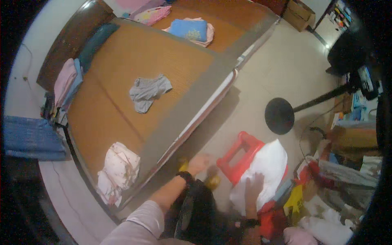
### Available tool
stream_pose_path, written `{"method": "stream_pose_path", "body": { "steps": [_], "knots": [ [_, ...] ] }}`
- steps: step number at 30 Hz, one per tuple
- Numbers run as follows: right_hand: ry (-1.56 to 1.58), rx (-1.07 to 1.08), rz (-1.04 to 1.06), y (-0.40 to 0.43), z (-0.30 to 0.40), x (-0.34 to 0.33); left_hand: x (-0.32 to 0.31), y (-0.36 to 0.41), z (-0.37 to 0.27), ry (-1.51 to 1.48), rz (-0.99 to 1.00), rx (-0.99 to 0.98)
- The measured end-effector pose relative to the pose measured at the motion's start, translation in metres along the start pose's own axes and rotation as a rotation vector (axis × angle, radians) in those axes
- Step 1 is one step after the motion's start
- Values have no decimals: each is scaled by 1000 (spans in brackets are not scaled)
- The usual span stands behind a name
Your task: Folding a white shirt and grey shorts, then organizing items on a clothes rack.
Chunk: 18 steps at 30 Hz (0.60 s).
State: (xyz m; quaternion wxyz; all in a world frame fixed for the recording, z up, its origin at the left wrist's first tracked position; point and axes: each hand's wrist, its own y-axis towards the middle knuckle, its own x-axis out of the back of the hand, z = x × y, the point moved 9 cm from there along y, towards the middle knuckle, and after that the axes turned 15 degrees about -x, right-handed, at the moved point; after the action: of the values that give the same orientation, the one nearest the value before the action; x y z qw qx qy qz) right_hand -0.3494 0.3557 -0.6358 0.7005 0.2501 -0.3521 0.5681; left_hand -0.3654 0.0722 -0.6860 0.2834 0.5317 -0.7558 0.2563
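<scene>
My left hand [199, 163], with a dark band at its wrist, hangs over the floor beside the bed; its fingers are blurred and I cannot tell whether they hold anything. On the right, my right hand [254, 185] rests against a white cloth [274, 162]. The cloth lies over part of a red plastic stool [228, 160], which appears tipped on its side. Whether the fingers grip the cloth is unclear. A crumpled grey garment [148, 90] lies on the bed's tan mat [171, 58]. Near the bed's lower corner sits a bundled pale patterned cloth [121, 168].
A fan's round black base [279, 115] stands on the floor at right. Below it, clothes and bags pile up, among them a yellow bag [294, 200]. A blue pillow [188, 30] lies on the far bed part. A cardboard box [298, 14] stands at the top right.
</scene>
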Motion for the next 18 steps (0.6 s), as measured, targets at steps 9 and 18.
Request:
{"method": "stream_pose_path", "body": {
  "steps": [9, 18],
  "knots": [
    [610, -381, 668, -20, 254, -198, 248, -42, 250, 431, -206, 444],
    [-88, 66, 647, -75, 313, -373, 412, 23, 423, 942, -300, 360]
  ]
}}
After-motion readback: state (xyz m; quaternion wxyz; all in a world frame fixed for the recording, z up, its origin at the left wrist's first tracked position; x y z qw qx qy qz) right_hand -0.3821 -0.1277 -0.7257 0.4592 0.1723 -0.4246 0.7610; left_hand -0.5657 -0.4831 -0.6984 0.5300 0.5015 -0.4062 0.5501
